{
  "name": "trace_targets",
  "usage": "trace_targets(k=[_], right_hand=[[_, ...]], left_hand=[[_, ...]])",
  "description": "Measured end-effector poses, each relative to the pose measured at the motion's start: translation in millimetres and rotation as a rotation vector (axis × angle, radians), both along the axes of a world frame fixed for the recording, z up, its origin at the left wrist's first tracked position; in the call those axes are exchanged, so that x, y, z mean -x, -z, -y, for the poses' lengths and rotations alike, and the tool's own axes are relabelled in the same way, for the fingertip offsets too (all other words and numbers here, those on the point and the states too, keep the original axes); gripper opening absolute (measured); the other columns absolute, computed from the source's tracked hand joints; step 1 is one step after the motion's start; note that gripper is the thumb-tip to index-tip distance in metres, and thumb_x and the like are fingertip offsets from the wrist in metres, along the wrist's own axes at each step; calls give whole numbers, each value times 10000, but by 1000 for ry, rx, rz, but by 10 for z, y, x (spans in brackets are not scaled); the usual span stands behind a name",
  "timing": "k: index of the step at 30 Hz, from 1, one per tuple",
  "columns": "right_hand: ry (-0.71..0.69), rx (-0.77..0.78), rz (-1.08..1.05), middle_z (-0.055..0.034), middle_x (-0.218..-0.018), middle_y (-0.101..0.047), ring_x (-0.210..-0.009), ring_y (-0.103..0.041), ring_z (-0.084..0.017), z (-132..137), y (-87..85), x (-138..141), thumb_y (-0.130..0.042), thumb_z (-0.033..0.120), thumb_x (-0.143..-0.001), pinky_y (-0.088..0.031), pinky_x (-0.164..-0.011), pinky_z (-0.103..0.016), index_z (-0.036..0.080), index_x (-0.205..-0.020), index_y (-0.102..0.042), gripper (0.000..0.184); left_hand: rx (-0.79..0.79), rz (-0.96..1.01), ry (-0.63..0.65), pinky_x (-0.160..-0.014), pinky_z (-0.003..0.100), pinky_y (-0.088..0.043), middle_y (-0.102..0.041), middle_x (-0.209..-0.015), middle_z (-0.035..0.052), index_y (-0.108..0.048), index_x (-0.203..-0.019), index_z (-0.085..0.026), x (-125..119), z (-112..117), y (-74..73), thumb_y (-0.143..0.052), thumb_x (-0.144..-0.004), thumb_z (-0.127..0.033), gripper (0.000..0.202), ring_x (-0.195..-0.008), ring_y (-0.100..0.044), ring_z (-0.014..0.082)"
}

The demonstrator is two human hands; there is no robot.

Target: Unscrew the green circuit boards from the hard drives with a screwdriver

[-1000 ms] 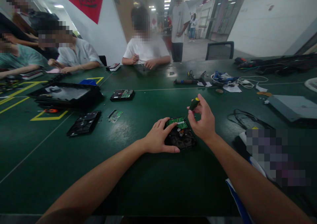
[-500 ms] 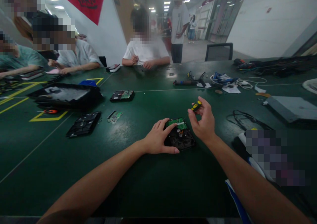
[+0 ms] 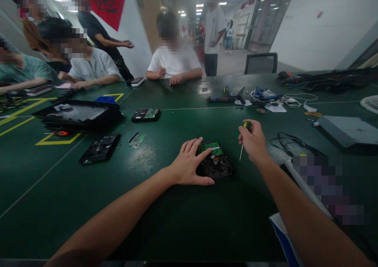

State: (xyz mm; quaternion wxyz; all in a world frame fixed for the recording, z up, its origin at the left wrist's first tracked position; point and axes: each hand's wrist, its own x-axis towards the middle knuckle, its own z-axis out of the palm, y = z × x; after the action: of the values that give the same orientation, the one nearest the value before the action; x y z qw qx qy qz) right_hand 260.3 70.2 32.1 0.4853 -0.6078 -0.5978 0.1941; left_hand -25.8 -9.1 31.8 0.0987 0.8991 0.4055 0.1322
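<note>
A black hard drive (image 3: 217, 167) with a green circuit board (image 3: 215, 147) lies on the table in front of me. My left hand (image 3: 190, 162) holds it from the left, fingers spread, the index finger over the board and the thumb along the near edge. To the right, my right hand (image 3: 251, 139) is closed around the yellow-and-black handle of a screwdriver (image 3: 245, 124). Its thin shaft points down, with the tip apart from the drive. Tiny specks, perhaps screws (image 3: 232, 141), lie just beyond the drive.
To the left are another drive (image 3: 100, 148), a loose circuit board (image 3: 137, 139), a black tray (image 3: 79, 113) and an orange-handled tool (image 3: 62, 133). A further drive (image 3: 145, 114) lies ahead. A grey metal box (image 3: 348, 129) and cables (image 3: 295, 141) are at right. People sit opposite.
My right hand has moved right, away from the drive, and the screwdriver's shaft now shows pointing down. My left hand stays on the drive. A person standing at back left has come into clearer view.
</note>
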Motion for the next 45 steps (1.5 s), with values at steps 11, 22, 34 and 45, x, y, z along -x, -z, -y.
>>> trace_targets(k=[11,22,34,45], right_hand=[[40,154,398,-64,-811,-737,-748,-731,-234,-86,151,-130,-600,332,-926,-568,-769,-371,203,-1057,-684,202],[-108,96,610,-105,-1059,-724,-1041,-676,-272,-105,260,-109,-645,339,-944,-513,-954,-404,205,-1067,-725,199],[-95,125,747,-82,-1045,-681,-922,-655,-239,-103,290,-99,-605,396,-991,-477,-812,-351,228,-1060,-700,205],[-79,194,757,-93,-1090,-670,-906,-654,-230,-135,294,-96,-571,405,-1003,-456,-779,-337,234,-1101,-717,245]], left_hand=[[-71,-139,-98,-1200,636,-284,-601,-1380,263,-623,-1379,-65,-613,130,-208,-355,-715,-1077,1241,-1341,-479,506],[-81,-145,-307,-1254,683,-178,-550,-1480,303,-526,-1503,-23,-1030,196,3,-474,-813,-968,1171,-1431,-423,552],[-97,-277,18,-1302,598,-158,-372,-1656,292,-386,-1602,-26,-391,139,-98,-465,-934,-811,1034,-1555,-321,478],[-116,-232,-65,-1316,606,-153,-402,-1655,264,-468,-1547,-58,-321,249,-78,-347,-1052,-687,808,-1579,-330,408]])
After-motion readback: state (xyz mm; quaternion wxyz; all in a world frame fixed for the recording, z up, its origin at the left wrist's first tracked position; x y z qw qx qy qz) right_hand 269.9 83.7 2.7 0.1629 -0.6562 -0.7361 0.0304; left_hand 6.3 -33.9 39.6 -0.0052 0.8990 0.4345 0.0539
